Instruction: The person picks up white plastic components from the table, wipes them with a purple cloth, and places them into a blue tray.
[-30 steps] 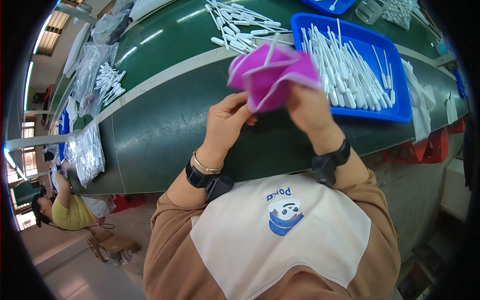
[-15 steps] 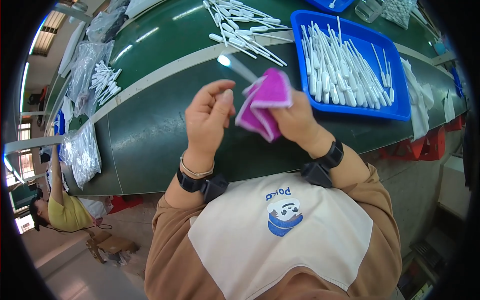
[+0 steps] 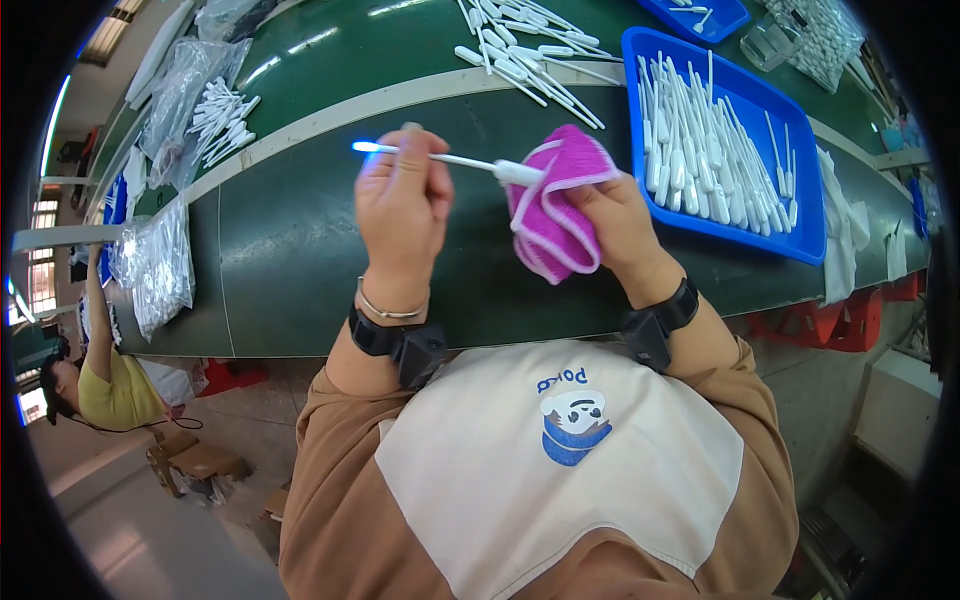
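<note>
A slim white stick (image 3: pixel 515 174) with an oval handle lies level in front of me, its left tip glowing blue-white. My left hand (image 3: pixel 403 205) is closed, pinching the thin shaft near that lit tip. In my right hand (image 3: pixel 622 228) is a folded magenta cloth (image 3: pixel 565 215) with a pale stitched edge; it wraps the handle's right end, which is hidden inside. Right of my hands, a blue tray (image 3: pixel 720 240) holds many similar white sticks (image 3: pixel 700 160).
More loose white sticks (image 3: pixel 525 50) lie beyond the pale rail. Clear plastic bags (image 3: pixel 165 270) and a small pile of white pieces (image 3: pixel 222 120) sit at left. A second blue tray (image 3: pixel 735 22) and a clear jar (image 3: pixel 768 45) stand far right. Another person (image 3: pixel 115 385) is at the left.
My left hand has come to pinch the stick's shaft. The stick has turned nearly level, its lit tip moving left. My right hand has shifted slightly right with the cloth.
</note>
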`<action>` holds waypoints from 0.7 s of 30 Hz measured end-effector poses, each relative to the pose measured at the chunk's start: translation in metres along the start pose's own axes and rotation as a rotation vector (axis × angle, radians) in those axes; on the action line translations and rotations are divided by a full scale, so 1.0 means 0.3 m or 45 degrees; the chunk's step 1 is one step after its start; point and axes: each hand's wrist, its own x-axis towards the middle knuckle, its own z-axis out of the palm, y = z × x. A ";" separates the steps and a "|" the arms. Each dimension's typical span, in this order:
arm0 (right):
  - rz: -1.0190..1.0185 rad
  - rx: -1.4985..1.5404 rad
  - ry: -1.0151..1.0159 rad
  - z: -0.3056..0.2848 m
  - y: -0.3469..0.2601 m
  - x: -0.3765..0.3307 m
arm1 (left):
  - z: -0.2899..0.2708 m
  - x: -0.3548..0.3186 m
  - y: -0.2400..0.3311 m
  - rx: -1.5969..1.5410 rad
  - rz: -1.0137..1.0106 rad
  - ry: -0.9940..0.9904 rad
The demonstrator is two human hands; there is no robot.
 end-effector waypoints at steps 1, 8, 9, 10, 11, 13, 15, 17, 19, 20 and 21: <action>-0.001 0.101 0.050 -0.005 0.002 0.005 | -0.020 0.013 0.013 -0.064 0.031 0.010; 0.029 0.005 -0.134 0.038 0.053 0.023 | 0.032 -0.017 -0.037 0.308 -0.038 -0.134; 0.005 -0.120 -0.209 0.043 0.060 0.018 | 0.052 -0.032 -0.061 0.476 0.030 -0.193; 0.009 -0.117 -0.198 0.039 0.052 0.014 | 0.064 -0.039 -0.077 0.645 0.097 -0.258; 0.023 -0.176 -0.231 0.036 0.032 0.013 | 0.065 -0.040 -0.074 0.644 0.088 -0.266; 0.051 -0.296 -0.303 0.029 0.002 0.009 | 0.053 -0.034 -0.041 0.391 -0.076 -0.254; -0.006 -0.307 -0.268 0.018 0.003 0.004 | 0.036 -0.026 -0.025 0.267 -0.156 -0.246; -0.122 -0.334 -0.216 0.010 0.004 0.005 | 0.016 -0.012 -0.013 0.211 -0.057 -0.181; -0.095 -0.316 -0.191 0.008 0.004 0.004 | 0.009 -0.004 -0.007 0.184 -0.003 -0.142; -0.063 -0.299 -0.163 0.009 0.005 0.002 | 0.009 -0.005 -0.006 0.190 0.017 -0.122; -0.031 -0.282 -0.136 0.012 0.007 0.002 | 0.011 -0.006 -0.005 0.195 0.037 -0.103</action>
